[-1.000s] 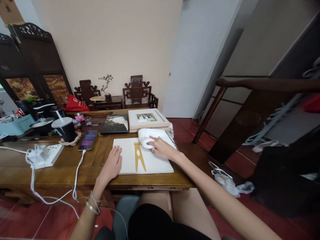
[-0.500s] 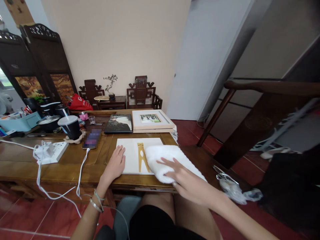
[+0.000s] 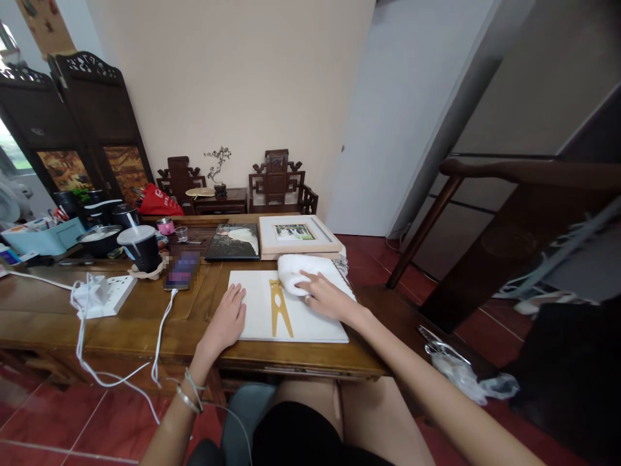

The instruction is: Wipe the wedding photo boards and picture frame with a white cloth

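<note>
A white rectangular board (image 3: 257, 323) lies flat near the front edge of the wooden table. On its middle is a yellow, long-legged cat figure (image 3: 281, 314) with an oval gap; whether it is printed or a separate piece I cannot tell. My left hand (image 3: 228, 317) rests with fingers stretched out on the board's left edge. Over the board's upper right part, my right hand (image 3: 323, 296) grips a fluffy white cloth (image 3: 310, 264), its fingers pressed into the folds. The cloth touches the head end of the cat figure and reaches past the board's back edge.
Behind the board lie a framed picture (image 3: 301, 234) and a dark photo panel (image 3: 233, 242). To the left are a phone (image 3: 182, 270) on a cable, a power strip (image 3: 114, 294) and a lidded cup (image 3: 140, 247). A wooden chair (image 3: 427, 220) stands at the right.
My right hand has moved the white cloth away from me, from the board's lower right to its upper right, uncovering the lower right corner. My left hand stays on the left edge.
</note>
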Demonstrator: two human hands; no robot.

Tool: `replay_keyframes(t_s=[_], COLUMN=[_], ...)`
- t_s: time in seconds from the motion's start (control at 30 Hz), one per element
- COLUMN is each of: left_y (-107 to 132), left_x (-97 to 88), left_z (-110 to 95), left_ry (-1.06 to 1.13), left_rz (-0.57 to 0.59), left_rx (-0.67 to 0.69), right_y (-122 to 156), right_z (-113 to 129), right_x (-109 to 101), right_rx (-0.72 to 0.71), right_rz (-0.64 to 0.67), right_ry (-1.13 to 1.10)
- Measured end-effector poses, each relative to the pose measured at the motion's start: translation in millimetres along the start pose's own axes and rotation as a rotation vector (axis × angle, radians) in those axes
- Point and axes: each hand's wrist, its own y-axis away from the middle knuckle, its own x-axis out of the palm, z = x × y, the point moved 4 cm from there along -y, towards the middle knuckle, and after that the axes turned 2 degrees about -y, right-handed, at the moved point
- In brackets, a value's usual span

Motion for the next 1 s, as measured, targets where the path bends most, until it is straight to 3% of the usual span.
replay_keyframes(t_s=[0.17,0.43,0.57,0.67,0.9,1.0], left_y=[0,1,2,2,1,1], left_x=[0.9,-1.7,-1.3,-0.5,-1.3,-1.4], left_z=[1,-6,-5,-4,-3,-2], left_ry=[0.014,-0.02,-0.024,-0.033,-0.01,0.008], left_rz=[-0.024,0.019,0.009,0.016,0.005,-0.01], left_rx=[0.0,-0.027,-0.025,-0.02,-0.012,-0.017], right_y=[1,86,103,91,14,-1], right_z=[2,54,62,52,9,1], right_x=[3,-2,-4,-3,1,4], right_rx=[0.016,-0.033,-0.048,-0.046,-0.004,0.019], right_rz=[-0.002,0.075,0.112,0.095,0.015,-0.012], right_ry=[0.021,-0.049,-0.062,-0.038,0.008,-0.01])
